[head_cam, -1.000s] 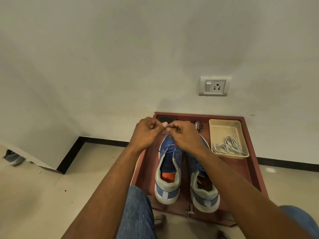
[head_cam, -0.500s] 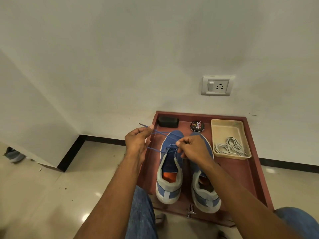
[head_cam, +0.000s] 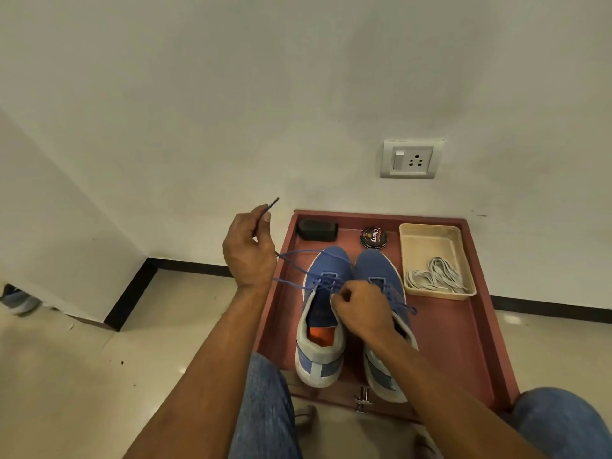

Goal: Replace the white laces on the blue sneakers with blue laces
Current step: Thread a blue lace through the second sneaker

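Note:
Two blue sneakers stand side by side on a reddish-brown tray [head_cam: 463,342], toes toward the wall. The left sneaker [head_cam: 323,326] carries a blue lace [head_cam: 298,260] stretched out to the left. My left hand [head_cam: 246,251] pinches that lace near its dark tip, raised left of the tray. My right hand [head_cam: 359,309] grips the lace at the left sneaker's eyelets, fingers curled. The right sneaker [head_cam: 381,270] is laced in blue, partly hidden by my right arm. The white laces [head_cam: 437,279] lie bundled in a beige tray [head_cam: 430,233].
A black rectangular block [head_cam: 317,230] and a round polish tin [head_cam: 374,237] sit at the tray's far edge by the wall. A wall socket [head_cam: 411,159] is above. My knees in jeans frame the tray's near side, where a metal latch [head_cam: 362,397] sits.
My hands, together over the toes a second ago, have parted. The left hand pulled the blue lace out and up to the left; the right hand dropped to the eyelets.

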